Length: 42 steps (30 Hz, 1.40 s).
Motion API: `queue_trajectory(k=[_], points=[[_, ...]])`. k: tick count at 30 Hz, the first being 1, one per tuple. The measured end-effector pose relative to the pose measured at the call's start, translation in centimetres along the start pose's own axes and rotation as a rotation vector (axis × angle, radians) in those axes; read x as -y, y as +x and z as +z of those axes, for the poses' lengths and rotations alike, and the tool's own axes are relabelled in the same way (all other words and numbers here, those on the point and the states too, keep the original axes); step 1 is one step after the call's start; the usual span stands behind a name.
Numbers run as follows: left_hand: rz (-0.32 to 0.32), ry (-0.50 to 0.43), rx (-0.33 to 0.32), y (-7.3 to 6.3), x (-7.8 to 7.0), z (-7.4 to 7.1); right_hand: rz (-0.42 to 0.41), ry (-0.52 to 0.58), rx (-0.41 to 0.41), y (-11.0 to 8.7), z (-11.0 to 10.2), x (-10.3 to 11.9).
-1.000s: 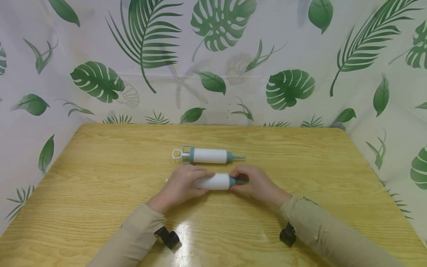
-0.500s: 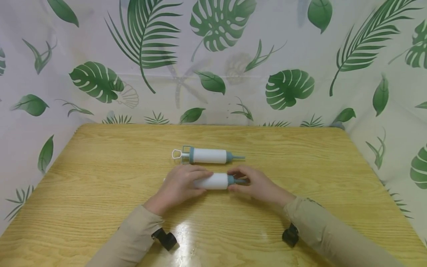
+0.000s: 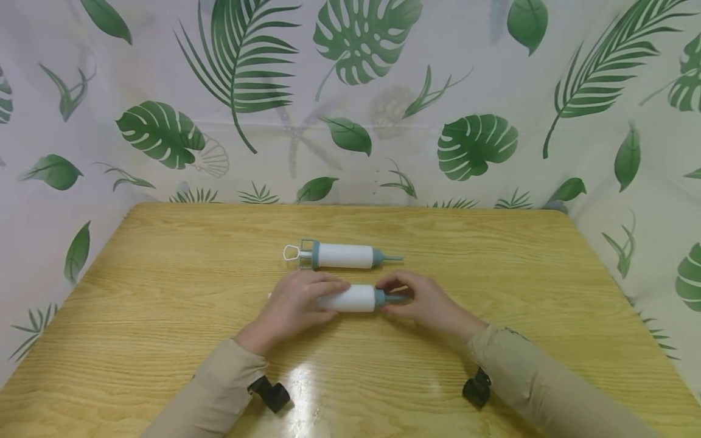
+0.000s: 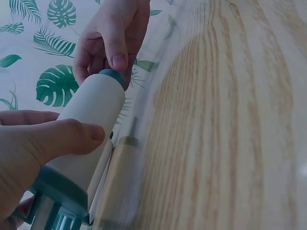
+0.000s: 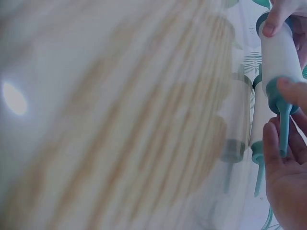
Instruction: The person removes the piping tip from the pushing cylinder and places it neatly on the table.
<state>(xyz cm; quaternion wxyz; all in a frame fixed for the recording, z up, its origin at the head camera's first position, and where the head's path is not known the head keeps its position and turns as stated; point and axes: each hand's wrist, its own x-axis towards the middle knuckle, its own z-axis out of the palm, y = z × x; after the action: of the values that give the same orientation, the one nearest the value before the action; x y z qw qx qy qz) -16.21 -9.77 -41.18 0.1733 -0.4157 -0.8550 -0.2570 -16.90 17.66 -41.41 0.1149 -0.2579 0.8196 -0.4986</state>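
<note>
In the head view a large white syringe (image 3: 356,298) with a teal nozzle lies crosswise between both hands. My left hand (image 3: 298,304) grips its barrel near the plunger end, thumb on the near side. The left wrist view shows the teal rear collar (image 4: 62,187) just below that thumb. At the other end my right hand (image 3: 418,301) pinches the teal front cap (image 5: 276,93), and the slim nozzle (image 5: 284,129) points toward its palm. Much of the plunger end is hidden behind my left hand in the head view.
Behind the hands a second, similar syringe (image 3: 345,256) lies on the wooden table (image 3: 191,267), its white pull ring at the left and nozzle at the right. A leaf-patterned cloth (image 3: 405,140) stands along the table's back and sides. Black cameras hang from both wrists.
The right hand's fingers have shifted slightly around the front cap, and its wrist sits a little further right. The left hand and syringe have edged slightly left.
</note>
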Motion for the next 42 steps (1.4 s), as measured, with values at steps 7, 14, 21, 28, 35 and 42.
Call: queue_trajectory(k=[7,14,21,28,35,42], points=[[-0.008,-0.002,0.001,0.00,-0.08,-0.03,0.062,-0.090,0.020,-0.20,0.06,0.38],[-0.019,0.001,0.015,-0.02,0.03,0.06,0.092,-0.127,0.038,-0.30,0.02,0.42],[-0.013,0.010,0.020,-0.06,0.00,0.08,0.055,-0.036,0.031,-0.35,-0.13,0.32],[-0.004,-0.001,0.013,-0.05,-0.04,-0.03,0.112,-0.110,0.052,-0.48,-0.30,0.44],[0.004,-0.003,0.011,-0.01,-0.09,-0.16,0.125,-0.107,0.046,-0.51,-0.19,0.49],[0.001,0.008,0.016,-0.01,-0.08,-0.24,0.076,-0.057,0.036,-0.29,-0.20,0.48]])
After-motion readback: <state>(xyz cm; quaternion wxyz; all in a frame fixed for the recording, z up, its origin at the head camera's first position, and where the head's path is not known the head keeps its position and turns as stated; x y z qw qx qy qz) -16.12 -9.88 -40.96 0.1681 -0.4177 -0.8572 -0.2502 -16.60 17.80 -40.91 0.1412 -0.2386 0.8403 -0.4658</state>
